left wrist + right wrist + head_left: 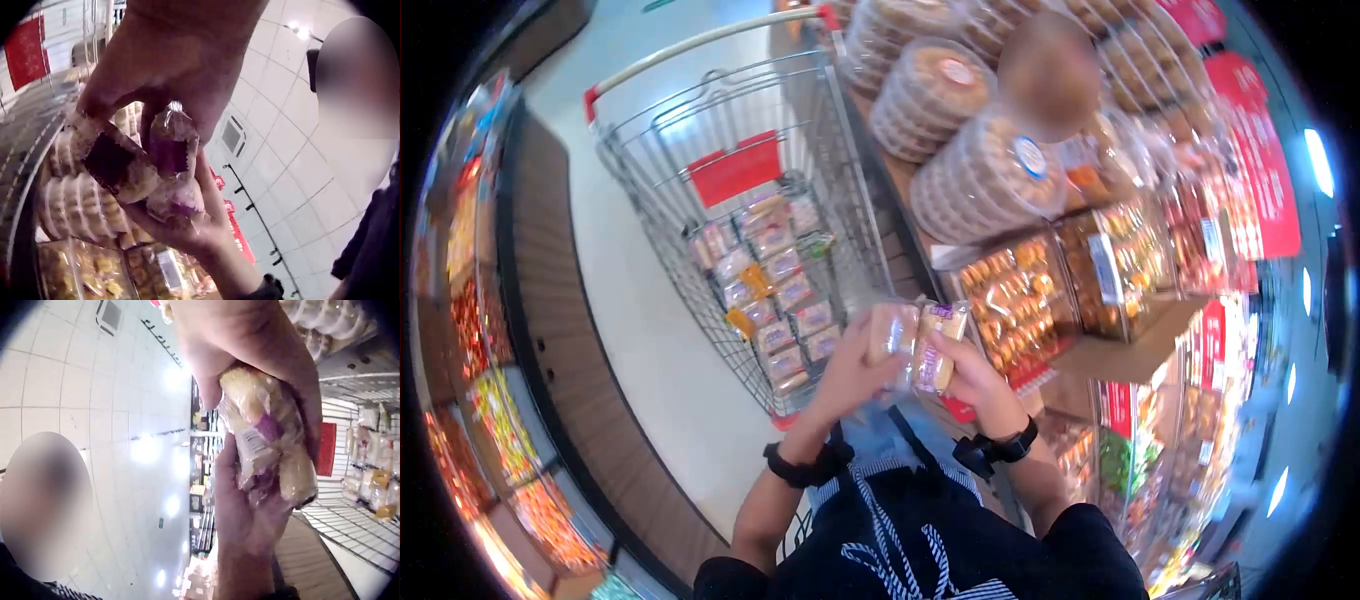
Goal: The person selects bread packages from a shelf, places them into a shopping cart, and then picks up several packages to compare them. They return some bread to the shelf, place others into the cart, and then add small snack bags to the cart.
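Observation:
In front of my body, over the near end of the cart, both hands hold small wrapped bread packs. My left hand (pixel 845 375) grips a clear-wrapped pack (pixel 893 335) with a light brown top. Against it stands a pack with purple print (pixel 941 345), which my right hand (pixel 978 380) holds with the thumb over its near side. The left wrist view shows the crimped ends of the packs, one with a dark label (pixel 109 159) and one with a purple label (pixel 170 153). A white barcode patch (pixel 255 449) shows between the hands in the right wrist view.
A wire shopping cart (pixel 665 72) stands ahead, with several rows of similar packs (pixel 780 265) inside. On the right, a display holds stacked round plastic tubs (pixel 985 175) and clear boxes of baked goods (pixel 1010 300). Shelving with a wooden side (pixel 550 250) runs along the left.

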{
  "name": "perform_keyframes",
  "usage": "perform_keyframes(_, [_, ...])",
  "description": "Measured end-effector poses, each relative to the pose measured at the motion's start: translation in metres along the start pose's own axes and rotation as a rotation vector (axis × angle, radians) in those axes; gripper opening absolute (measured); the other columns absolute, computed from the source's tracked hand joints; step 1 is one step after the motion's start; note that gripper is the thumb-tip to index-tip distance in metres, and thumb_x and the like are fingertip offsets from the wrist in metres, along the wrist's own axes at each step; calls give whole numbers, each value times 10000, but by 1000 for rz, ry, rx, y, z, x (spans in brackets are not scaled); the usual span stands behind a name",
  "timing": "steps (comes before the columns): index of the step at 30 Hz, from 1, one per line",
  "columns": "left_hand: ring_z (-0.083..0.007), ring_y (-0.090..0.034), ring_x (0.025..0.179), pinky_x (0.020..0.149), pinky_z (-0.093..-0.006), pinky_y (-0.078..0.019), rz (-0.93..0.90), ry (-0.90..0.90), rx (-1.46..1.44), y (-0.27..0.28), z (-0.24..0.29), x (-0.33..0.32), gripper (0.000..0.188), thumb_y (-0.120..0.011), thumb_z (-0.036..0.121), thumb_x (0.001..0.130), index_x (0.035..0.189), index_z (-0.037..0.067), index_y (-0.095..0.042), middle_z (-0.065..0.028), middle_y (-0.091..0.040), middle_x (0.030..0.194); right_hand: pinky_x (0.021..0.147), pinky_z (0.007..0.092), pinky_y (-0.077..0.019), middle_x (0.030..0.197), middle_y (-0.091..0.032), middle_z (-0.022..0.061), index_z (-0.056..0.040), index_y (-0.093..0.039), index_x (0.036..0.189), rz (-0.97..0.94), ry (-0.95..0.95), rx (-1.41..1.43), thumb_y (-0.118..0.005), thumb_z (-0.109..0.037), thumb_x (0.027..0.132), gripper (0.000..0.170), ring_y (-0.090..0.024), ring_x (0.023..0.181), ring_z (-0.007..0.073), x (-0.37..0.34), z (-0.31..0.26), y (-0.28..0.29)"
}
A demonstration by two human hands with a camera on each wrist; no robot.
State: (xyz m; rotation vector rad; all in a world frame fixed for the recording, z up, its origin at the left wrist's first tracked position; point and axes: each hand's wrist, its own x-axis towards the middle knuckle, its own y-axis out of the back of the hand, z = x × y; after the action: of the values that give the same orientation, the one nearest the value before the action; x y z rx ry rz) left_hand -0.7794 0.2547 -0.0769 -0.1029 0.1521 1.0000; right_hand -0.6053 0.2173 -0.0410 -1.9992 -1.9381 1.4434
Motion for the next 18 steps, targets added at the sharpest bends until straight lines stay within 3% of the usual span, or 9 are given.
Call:
perform_keyframes(2, [-143, -564, 747, 603, -278, -489, -336, 441, -428, -2, 28, 13, 415, -629, 222, 774, 1149, 91, -508, -54, -557, 946, 932, 353, -394, 1227, -458, 113, -18, -334, 1277, -6, 55, 137, -545, -287, 843, 552, -471, 1110, 222, -28, -4, 15])
perform_keyframes(3, [-68, -534, 609, 475, -196, -457, -423, 400, -490, -9, 37, 16, 393, -606, 235, 805, 1151, 80, -498, 7, -561, 850, 969, 375, -355, 1283, -405, 113, -26, -273, 1317, -60, 88, 152, -502, -356, 857, 611, -422, 1163, 241, -39, -2, 23])
perform_keyframes(6, [-132, -580, 824, 641, -283, -508, -571, 583, -514, -44, 35, 21, 385, -587, 193, 811, 1151, 40, -493, -54, -579, 949, 954, 395, -369, 1290, -397, 109, -58, -256, 1334, -98, 207, 288, -477, -394, 862, 620, -422, 1163, 243, -76, 3, 51])
perform_keyframes(7, [-138, -582, 831, 674, -280, -504, -610, 591, -546, -61, 29, 21, 373, -567, 175, 825, 1161, 36, -483, -45, -583, 939, 935, 411, -383, 1307, -374, 108, -90, -246, 1344, -8, 245, 313, -454, -450, 853, 643, -418, 1162, 242, -89, 5, 60])
perform_keyframes(10, [-147, -584, 836, 700, -284, -499, -655, 644, -579, -100, 21, 22, 389, -562, 160, 827, 1184, 39, -462, -48, -584, 948, 918, 418, -395, 1308, -373, 108, -108, -255, 1343, -116, 297, 472, -428, -498, 841, 659, -424, 1154, 240, -127, 9, 87])
perform_keyframes(11, [-150, -590, 826, 666, -296, -514, -718, 618, -580, -113, 23, 23, 372, -562, 166, 829, 1164, 37, -466, -52, -585, 944, 871, 409, -420, 1219, -445, 103, -98, -314, 1306, 33, 360, 525, -450, -431, 867, 568, -493, 1047, 234, -139, 10, 88])
perform_keyframes(14, [-143, -596, 807, 616, -295, -525, -554, 580, -539, -162, 48, 6, 354, -569, 193, 828, 1135, 45, -475, -51, -583, 947, 790, 372, -450, 1087, -496, 93, -73, -377, 1239, 475, 462, 164, -482, -326, 885, 448, -533, 905, 210, -173, 19, 108])
perform_keyframes(15, [-153, -599, 813, 607, -293, -531, -538, 550, -490, -178, 48, 3, 378, -567, 212, 831, 1156, 59, -451, -54, -575, 969, 704, 309, -458, 988, -505, 71, -53, -413, 1177, 609, 607, 12, -502, -221, 883, 350, -522, 799, 162, -183, 16, 107])
perform_keyframes(18, [-178, -602, 838, 594, -294, -544, -527, 414, -361, -243, 48, -14, 434, -550, 261, 843, 1209, 90, -392, -63, -551, 1032, 717, 276, -442, 1051, -488, 44, -28, -379, 1213, 944, 497, -589, -481, -219, 890, 389, -516, 869, 149, -233, 8, 117])
